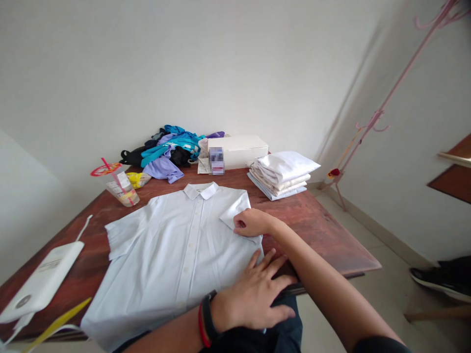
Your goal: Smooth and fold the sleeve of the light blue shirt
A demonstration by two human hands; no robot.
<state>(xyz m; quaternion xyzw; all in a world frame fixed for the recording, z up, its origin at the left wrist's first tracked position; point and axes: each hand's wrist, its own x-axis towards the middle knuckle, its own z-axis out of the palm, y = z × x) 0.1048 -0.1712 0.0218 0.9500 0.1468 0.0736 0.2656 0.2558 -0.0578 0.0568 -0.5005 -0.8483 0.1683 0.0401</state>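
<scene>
the pale blue shirt [172, 255] is thin, matt woven cloth, smooth with faint creases, and the stack of folded shirts [281, 174] looks like the same matt cloth in white and cream. the table [324, 230] is reddish-brown wood with a dull satin sheen, while the white box [239, 149] looks like matt cardboard. the drink cup [123, 189] is clear glossy plastic, and the white device [44, 282] is smooth, slightly shiny plastic.
</scene>
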